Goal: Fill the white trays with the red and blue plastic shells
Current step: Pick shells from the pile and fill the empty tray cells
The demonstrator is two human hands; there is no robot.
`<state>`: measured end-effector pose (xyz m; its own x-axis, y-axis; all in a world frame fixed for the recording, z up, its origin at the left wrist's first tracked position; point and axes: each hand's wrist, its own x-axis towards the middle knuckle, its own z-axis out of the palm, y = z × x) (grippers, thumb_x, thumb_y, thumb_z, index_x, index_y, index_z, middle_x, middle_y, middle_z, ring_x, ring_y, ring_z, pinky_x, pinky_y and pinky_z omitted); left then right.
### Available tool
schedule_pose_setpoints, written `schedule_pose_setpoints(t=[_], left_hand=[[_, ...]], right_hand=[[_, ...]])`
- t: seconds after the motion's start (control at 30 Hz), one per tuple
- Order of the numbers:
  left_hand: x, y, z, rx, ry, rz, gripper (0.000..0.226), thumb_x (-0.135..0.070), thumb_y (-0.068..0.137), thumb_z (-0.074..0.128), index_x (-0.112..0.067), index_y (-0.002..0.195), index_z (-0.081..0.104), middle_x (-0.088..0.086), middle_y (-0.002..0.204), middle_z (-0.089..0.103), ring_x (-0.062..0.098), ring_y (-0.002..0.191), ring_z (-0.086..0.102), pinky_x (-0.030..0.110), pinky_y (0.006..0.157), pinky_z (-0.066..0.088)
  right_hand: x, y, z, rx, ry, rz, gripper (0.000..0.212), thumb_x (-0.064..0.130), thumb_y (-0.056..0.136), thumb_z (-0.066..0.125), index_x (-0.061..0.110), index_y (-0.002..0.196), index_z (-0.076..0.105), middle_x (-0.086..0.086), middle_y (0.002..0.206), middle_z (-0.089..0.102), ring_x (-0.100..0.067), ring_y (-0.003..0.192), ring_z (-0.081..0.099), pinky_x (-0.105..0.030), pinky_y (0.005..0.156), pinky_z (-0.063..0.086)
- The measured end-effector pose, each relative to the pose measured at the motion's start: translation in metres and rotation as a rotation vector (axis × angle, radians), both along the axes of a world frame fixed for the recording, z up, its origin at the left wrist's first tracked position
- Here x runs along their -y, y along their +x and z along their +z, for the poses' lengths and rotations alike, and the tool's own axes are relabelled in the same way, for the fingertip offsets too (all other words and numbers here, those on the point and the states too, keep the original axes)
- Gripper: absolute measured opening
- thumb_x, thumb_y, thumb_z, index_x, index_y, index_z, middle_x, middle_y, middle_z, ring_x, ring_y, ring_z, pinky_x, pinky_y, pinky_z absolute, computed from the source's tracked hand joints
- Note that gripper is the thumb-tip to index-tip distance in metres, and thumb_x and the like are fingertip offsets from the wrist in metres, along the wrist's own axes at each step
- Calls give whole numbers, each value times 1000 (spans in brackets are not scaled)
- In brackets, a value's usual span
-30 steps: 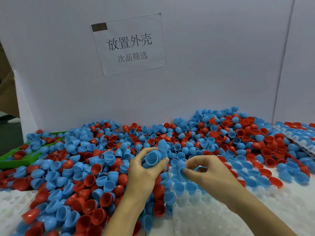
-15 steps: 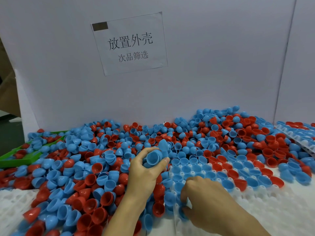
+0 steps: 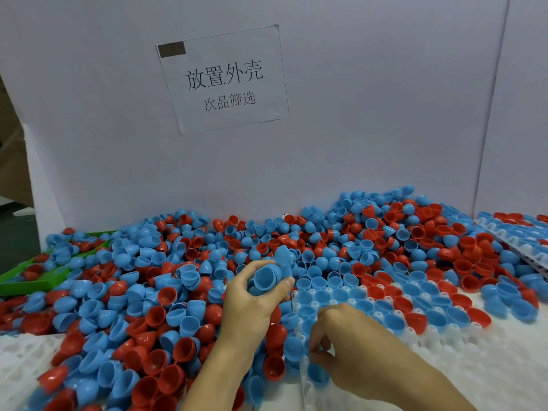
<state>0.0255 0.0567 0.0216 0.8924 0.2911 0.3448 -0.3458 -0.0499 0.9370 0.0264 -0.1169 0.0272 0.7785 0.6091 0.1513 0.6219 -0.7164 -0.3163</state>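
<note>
I log a matte white backboard [image 3: 370, 129] behind a heap of glossy red and blue shells [image 3: 166, 295]. Dimpled white tray [image 3: 489, 357], far rows filled. Green bin [image 3: 35, 277] at left edge. Left hand [image 3: 252, 301] grips stacked blue shells [image 3: 267, 275]; right hand [image 3: 350, 348] pinches a blue shell [image 3: 318, 374] at the tray's near edge (fingertips partly hidden).

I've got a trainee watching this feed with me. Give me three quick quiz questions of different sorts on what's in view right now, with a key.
1. True or false: the left hand grips a stack of red shells.
2. Multiple choice: the right hand is lowered over which thing? A) the green tray B) the white tray C) the paper sign
3. Fill in: the shell at the right hand's fingers is coloured ____.

Key: 1 false, they are blue shells; 2 B; 3 blue.
</note>
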Motion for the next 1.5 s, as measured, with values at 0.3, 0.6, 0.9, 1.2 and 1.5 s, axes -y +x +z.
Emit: schedule_pose_setpoints(t=[0.3,0.6,0.9,1.2,1.5], left_hand=[[-1,-7,7,43,-60,-143,17,-24,77,86,-20,89,75,13,79,72,27,74,70,32,69,57],[1,-14,13,26,56,-349,27,-31,76,79,-18,99,76,11,81,71,25,72,67,32,64,53],[2,-14,12,-7,63,-288,24,-25,79,75,-23,103,76,13,84,72,25,72,69,28,65,54],[-3,-8,11,-75,-212,-145,20,-26,70,78,-18,89,78,13,85,72,27,71,68,36,64,56],[-1,-10,12,-103,-202,-129,18,-27,69,77,-22,85,78,12,86,74,28,73,70,34,63,55]], right_hand=[[-6,3,5,146,610,-44,25,17,95,63,41,100,62,19,80,61,-2,85,60,-13,64,48],[-5,3,9,268,779,0,48,1,85,74,42,108,64,17,83,62,-10,81,62,-22,56,52],[0,8,12,393,675,-166,19,4,80,79,18,93,76,24,74,54,0,84,57,-6,70,45],[26,8,29,94,142,-117,11,34,89,72,28,98,75,17,73,55,-5,70,56,-18,56,43],[21,13,5,-112,-272,-114,18,23,83,68,15,98,72,-1,94,73,-21,85,70,-35,74,62]])
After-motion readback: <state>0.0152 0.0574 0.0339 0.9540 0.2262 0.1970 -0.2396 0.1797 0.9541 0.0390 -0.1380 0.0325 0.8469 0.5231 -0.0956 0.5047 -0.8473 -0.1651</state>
